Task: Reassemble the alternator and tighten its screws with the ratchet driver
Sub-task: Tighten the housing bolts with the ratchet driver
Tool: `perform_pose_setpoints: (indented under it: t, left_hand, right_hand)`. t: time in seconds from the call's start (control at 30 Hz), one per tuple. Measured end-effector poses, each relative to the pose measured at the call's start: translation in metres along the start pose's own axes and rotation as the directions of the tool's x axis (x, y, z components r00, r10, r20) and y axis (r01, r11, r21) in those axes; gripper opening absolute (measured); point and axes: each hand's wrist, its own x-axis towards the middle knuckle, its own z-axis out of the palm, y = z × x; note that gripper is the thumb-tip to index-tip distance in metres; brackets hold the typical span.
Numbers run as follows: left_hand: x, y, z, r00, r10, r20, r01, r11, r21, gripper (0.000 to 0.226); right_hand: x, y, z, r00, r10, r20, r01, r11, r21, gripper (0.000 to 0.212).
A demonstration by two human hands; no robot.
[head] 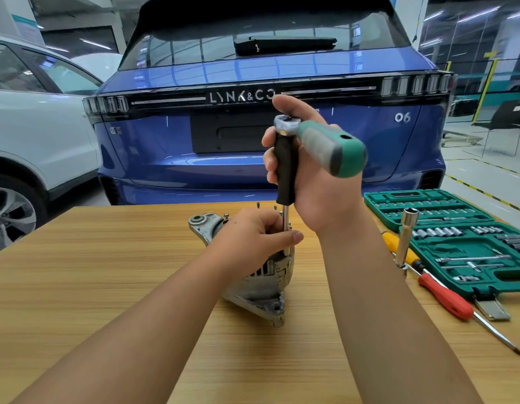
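Wooden table [107, 287] behind blue car [267, 83]; grimy silver alternator [258, 287] under left hand [253, 237], seemingly pinching driver shaft [285, 228]; right hand [317, 185] above, clenched round ratchet driver [320, 144]

Grey metal alternator [253, 284] on wooden table, green-handled ratchet driver [311, 144] standing upright on its top
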Motion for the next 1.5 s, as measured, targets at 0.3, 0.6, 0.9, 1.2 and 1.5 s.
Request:
perform_pose_setpoints:
  t: [0.3,0.6,0.9,1.2,1.5]
  left_hand:
    - [0.002,-0.002,0.002,1.000,0.004,-0.013,-0.004,1.000,0.001,0.028]
    - [0.005,-0.004,0.001,1.000,0.031,0.002,-0.031,0.999,0.016,0.020]
    - [0.002,-0.002,0.002,1.000,0.012,-0.003,-0.012,1.000,-0.012,0.022]
    - [0.003,-0.001,0.003,1.000,0.001,-0.028,-0.001,1.000,0.012,0.024]
    - [0.004,-0.003,0.003,0.999,0.034,-0.001,-0.034,0.999,-0.028,0.018]
  right_hand:
    - [0.003,-0.002,0.000,0.994,0.096,-0.057,-0.094,0.995,0.039,0.027]
    - [0.002,-0.008,0.001,0.974,0.103,-0.204,-0.128,0.985,-0.113,0.005]
    - [0.003,0.010,0.000,0.985,-0.172,-0.003,0.162,0.930,-0.331,0.047]
    - [0.004,0.005,-0.012,0.997,-0.013,0.072,0.008,0.998,0.068,0.041]
    - [0.004,0.003,0.004,0.913,-0.128,-0.388,-0.010,0.942,-0.334,0.018]
